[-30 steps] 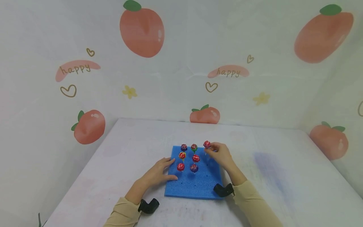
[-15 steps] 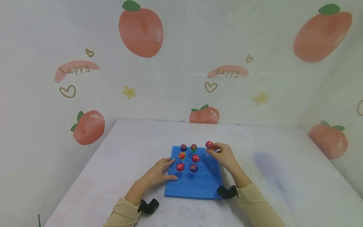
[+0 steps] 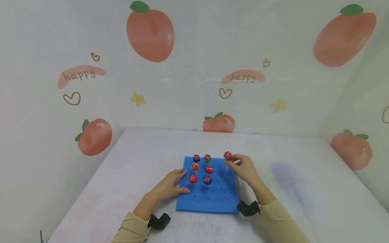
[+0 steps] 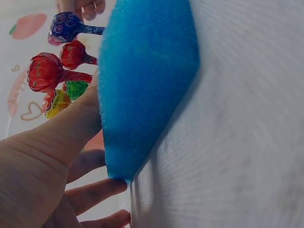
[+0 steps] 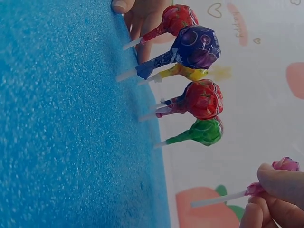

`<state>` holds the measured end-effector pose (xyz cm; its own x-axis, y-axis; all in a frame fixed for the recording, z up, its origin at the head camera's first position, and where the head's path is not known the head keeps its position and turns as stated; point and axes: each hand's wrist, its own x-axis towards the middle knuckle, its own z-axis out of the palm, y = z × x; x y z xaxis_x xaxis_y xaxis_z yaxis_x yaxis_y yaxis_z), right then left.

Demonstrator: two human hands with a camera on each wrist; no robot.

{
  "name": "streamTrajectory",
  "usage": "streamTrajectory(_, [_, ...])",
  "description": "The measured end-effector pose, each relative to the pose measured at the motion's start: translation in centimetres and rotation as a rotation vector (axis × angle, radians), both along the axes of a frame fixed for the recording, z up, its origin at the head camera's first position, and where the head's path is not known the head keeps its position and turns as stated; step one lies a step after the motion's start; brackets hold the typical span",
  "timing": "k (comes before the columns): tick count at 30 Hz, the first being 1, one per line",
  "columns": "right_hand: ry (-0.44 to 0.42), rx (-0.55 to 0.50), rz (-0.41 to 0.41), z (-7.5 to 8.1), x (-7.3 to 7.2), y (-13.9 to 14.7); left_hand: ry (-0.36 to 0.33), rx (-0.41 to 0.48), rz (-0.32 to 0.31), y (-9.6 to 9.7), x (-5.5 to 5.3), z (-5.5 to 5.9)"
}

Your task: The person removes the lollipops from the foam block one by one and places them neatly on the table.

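Near far-right corner of foam board (image 3: pixel 209 203), pink lollipop (image 3: pixel 227 155) pinched in right grip (image 3: pixel 244 168); left grip (image 3: pixel 166 185) spread at left edge. Judged light, stiff-sticked, slick-wrapped; best held at wrapper twist (image 5: pixel 254 189).

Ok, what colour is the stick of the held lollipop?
White; the right wrist view shows the stick best.

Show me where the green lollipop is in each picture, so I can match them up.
Head: green lollipop, below centre, slightly right.
Left wrist: green lollipop, upper left, partly hidden.
Right wrist: green lollipop, right of centre, just below mid-height.
Shared landmark: the blue foam.
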<state>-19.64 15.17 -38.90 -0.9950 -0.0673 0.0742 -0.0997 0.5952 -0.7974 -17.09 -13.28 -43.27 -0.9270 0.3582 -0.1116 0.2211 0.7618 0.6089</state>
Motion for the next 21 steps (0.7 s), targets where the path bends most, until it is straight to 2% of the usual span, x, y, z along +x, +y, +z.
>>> streamTrajectory(21, [0.004,-0.024,-0.011,-0.2,0.6,1.3,-0.001,-0.002,0.004,0.0,0.1,0.0])
